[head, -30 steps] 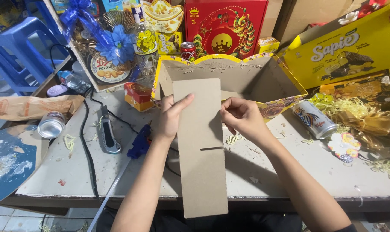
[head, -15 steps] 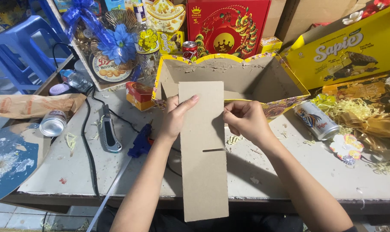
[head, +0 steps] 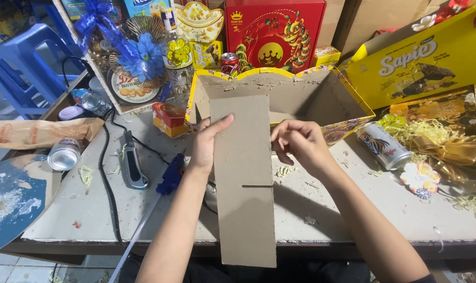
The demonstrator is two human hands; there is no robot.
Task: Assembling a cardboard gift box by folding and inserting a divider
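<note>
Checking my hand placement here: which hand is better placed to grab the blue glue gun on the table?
Probably the left hand. It grips the left edge of the long grey cardboard strip, and the blue glue gun lies just beside its wrist. The right hand is across the strip.

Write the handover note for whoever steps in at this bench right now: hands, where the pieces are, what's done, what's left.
Left hand: grips the left edge of the tall cardboard strip, thumb on its face.
Right hand: fingers curled at the strip's right edge.
The strip is held upright in front of the open yellow-rimmed cardboard tray, not yet in it.
Done: a slit is cut in the strip's right edge.
Left: probably seat the strip in the tray. Blue glue gun and utility knife lie to the left.
</note>
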